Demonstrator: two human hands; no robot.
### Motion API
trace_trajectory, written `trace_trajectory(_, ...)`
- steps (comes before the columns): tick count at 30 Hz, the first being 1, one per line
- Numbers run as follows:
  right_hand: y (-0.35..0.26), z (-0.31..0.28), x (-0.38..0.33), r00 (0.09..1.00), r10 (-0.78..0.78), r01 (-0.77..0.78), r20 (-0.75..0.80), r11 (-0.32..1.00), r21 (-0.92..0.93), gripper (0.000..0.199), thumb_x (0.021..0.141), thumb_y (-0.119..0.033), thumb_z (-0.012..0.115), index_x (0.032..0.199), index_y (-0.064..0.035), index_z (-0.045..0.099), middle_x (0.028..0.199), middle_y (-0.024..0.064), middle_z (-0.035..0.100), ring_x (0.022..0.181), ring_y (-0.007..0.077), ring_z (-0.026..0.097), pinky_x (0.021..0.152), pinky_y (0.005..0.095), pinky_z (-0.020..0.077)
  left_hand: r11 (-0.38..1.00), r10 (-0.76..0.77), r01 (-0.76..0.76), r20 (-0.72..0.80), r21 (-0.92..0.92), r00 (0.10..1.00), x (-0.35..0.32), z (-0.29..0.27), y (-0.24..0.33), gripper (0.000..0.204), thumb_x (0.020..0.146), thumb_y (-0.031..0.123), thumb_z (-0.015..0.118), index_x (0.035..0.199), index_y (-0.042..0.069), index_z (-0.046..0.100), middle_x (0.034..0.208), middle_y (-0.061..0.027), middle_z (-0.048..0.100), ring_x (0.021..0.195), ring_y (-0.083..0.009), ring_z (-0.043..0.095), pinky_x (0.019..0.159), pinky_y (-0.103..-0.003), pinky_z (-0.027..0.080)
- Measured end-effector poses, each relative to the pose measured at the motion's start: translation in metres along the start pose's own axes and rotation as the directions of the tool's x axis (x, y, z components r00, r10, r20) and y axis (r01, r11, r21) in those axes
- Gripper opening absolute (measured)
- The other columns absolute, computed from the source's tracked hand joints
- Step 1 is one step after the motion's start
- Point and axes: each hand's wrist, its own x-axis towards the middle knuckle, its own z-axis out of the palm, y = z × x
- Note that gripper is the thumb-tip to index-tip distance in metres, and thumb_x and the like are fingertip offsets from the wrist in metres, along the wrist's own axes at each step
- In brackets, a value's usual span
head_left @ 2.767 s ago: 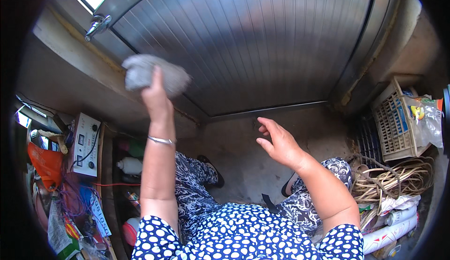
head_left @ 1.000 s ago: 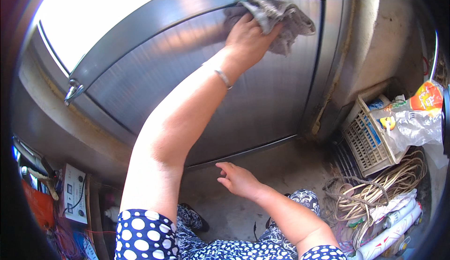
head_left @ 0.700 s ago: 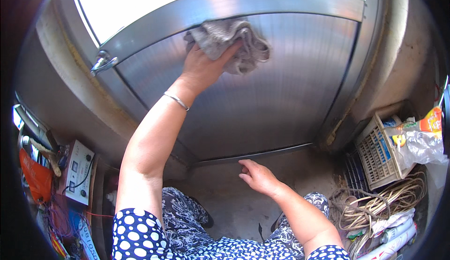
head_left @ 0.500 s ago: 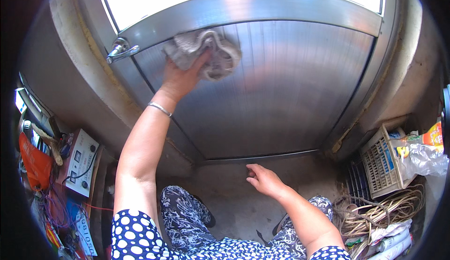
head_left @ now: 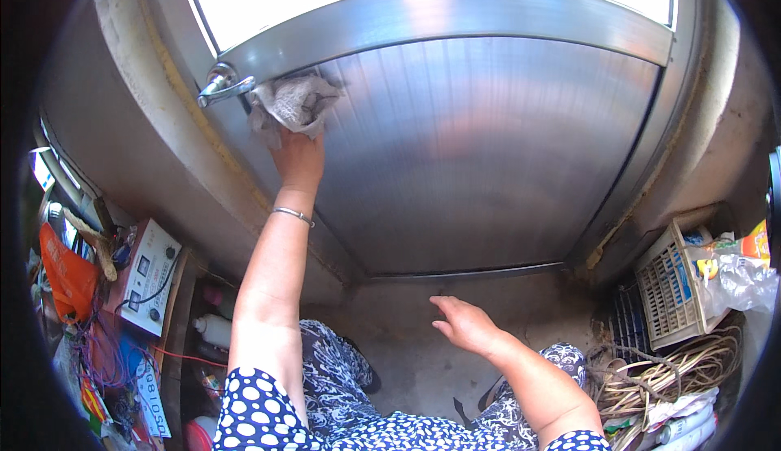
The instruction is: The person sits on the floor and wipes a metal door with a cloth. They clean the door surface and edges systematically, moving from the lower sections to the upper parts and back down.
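My left hand (head_left: 299,161) presses a crumpled greyish-white cloth (head_left: 298,106) against the upper left of a ribbed metal door panel (head_left: 480,158). The cloth hides most of its fingers. Just left of the cloth is the silver lever handle (head_left: 228,85) of the door. A thin bracelet (head_left: 294,216) circles my left wrist. Below the door, my right hand (head_left: 465,325) hovers over the floor with its fingers stretched forward, holding nothing.
On the left stand a white control box (head_left: 149,278) with dials, an orange bag (head_left: 67,274) and tangled wires. To the right are a beige plastic crate (head_left: 672,284) with plastic bags and a coil of cord (head_left: 679,370). Rough wall edges flank the door.
My left hand has slid the cloth left across the panel, close beside the handle. My right hand stays low, its fingers now straighter. The view has shifted slightly.
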Motion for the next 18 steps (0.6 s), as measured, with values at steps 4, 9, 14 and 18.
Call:
trace_trajectory(4, -0.002, -0.007, -0.007, 0.998, -0.051, 0.050, -0.030, 0.998, -0.038, 0.045, 0.084, -0.016, 0.063, 0.124, 0.0000, 0.048, 0.115, 0.0212, 0.058, 0.105, 0.0366, 0.058, 0.088, 0.0425, 0.0474, 0.990, 0.018, -0.013, 0.035, -0.138, 0.999, -0.006, -0.013, 0.039, 0.050, 0.081, 0.033, 0.061, 0.123, 0.007, 0.053, 0.133, -0.0099, 0.048, 0.123, -0.0331, 0.045, 0.096, -0.049, 0.041)
trace_trajectory(9, 0.001, -0.012, -0.015, 0.995, -0.074, 0.071, -0.064, 0.997, -0.036, 0.043, 0.084, -0.015, 0.062, 0.121, 0.0001, 0.049, 0.110, 0.0218, 0.059, 0.101, 0.0370, 0.059, 0.086, 0.0431, 0.0483, 0.919, 0.332, -0.345, -0.096, -0.191, 0.938, 0.001, -0.051, 0.099, 0.039, 0.074, 0.026, 0.068, 0.109, 0.011, 0.057, 0.117, -0.0030, 0.057, 0.111, -0.0289, 0.053, 0.086, -0.046, 0.044)
trace_trajectory(14, 0.002, -0.016, -0.021, 0.989, -0.087, 0.085, -0.117, 0.996, -0.024, 0.040, 0.083, -0.015, 0.063, 0.118, 0.0001, 0.050, 0.106, 0.0216, 0.060, 0.097, 0.0371, 0.060, 0.082, 0.0436, 0.0495, 0.840, 0.437, -0.456, -0.131, -0.296, 0.890, 0.021, -0.081, 0.169, 0.045, 0.072, 0.022, 0.069, 0.115, 0.012, 0.060, 0.120, -0.0024, 0.057, 0.112, -0.0282, 0.053, 0.091, -0.045, 0.043)
trace_trajectory(18, 0.010, -0.016, -0.026, 0.983, -0.088, 0.087, -0.163, 0.996, -0.012, 0.041, 0.081, -0.014, 0.065, 0.117, -0.0005, 0.051, 0.102, 0.0199, 0.061, 0.094, 0.0366, 0.061, 0.079, 0.0439, 0.0501, 0.747, 0.560, -0.592, -0.194, -0.303, 0.806, 0.039, -0.106, 0.229, 0.041, 0.075, 0.016, 0.063, 0.116, 0.013, 0.062, 0.120, -0.0046, 0.058, 0.111, -0.0282, 0.054, 0.092, -0.044, 0.043)
